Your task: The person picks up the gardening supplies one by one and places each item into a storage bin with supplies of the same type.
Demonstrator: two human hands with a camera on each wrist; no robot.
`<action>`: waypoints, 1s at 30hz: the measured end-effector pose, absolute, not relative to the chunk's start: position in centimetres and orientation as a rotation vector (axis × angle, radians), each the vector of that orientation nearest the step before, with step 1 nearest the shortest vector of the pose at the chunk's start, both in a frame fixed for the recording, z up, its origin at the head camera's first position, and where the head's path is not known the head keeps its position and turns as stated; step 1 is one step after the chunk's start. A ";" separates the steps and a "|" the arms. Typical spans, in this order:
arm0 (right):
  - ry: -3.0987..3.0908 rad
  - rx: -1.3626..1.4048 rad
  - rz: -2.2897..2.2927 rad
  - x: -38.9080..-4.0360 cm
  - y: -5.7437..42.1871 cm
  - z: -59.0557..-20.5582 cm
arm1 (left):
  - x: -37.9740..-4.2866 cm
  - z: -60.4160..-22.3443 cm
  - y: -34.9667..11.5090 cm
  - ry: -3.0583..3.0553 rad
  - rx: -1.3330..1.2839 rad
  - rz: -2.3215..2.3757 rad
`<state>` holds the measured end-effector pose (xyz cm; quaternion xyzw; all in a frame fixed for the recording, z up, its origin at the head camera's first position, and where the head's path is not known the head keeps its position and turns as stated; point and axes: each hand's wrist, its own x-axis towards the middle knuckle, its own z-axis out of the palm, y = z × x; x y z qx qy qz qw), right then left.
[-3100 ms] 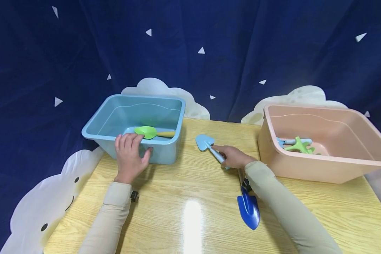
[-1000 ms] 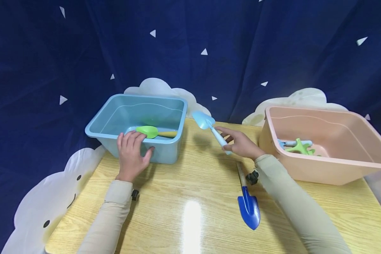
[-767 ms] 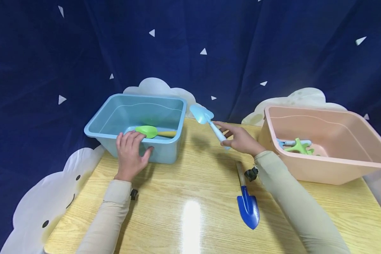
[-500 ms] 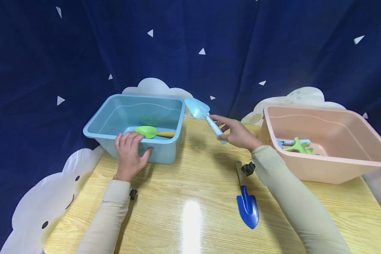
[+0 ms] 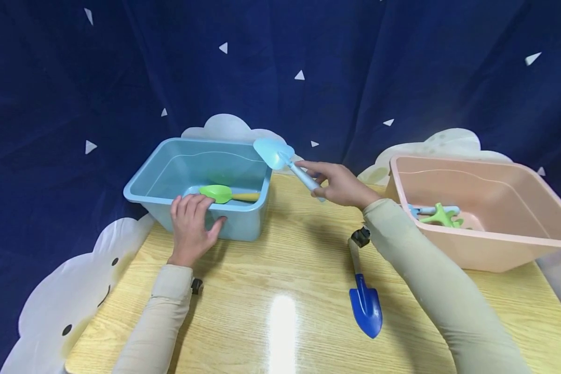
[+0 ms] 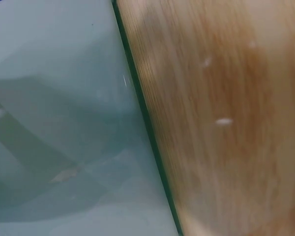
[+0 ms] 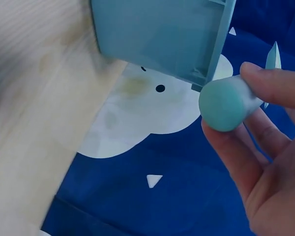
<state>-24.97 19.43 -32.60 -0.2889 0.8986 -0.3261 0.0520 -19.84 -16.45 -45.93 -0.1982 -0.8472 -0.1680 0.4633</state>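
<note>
My right hand (image 5: pixel 338 184) pinches the handle of a light blue hand trowel (image 5: pixel 272 151), raised off the table with its blade over the right rim of the blue bin (image 5: pixel 243 228). In the right wrist view, the thumb and fingers (image 7: pixel 236 157) hold the round handle end (image 7: pixel 221 105). With its fingers over the front rim and its thumb outside, my left hand (image 5: pixel 191 226) grips the blue bin. A green trowel (image 5: pixel 217 194) with a yellow handle lies inside that bin. Only the bin wall (image 6: pixel 78 123) and table fill the left wrist view.
A pink bin (image 5: pixel 486 249) at the right holds a green fork-like tool (image 5: pixel 441 215) and a light blue tool (image 5: pixel 430 210). A dark blue trowel (image 5: pixel 366 309) with a wooden handle lies on the wooden table (image 5: pixel 243 322). A dark blue curtain (image 5: pixel 280 31) hangs behind.
My right hand has lifted the light blue trowel from the table and carried it up and left to the blue bin's rim. The left hand has stayed on the bin.
</note>
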 end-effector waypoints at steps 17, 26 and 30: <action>2.679 -0.976 -0.951 -26.6 16.1 -29.0 | -19.3 -45.7 -16.1 -2.100 -0.467 -0.391; 2.597 -0.947 -1.006 -27.4 13.6 -28.0 | -19.1 -45.7 -15.9 -2.103 -0.465 -0.384; 2.521 -0.940 -1.067 -27.9 12.4 -28.0 | -19.1 -45.8 -15.8 -2.110 -0.459 -0.376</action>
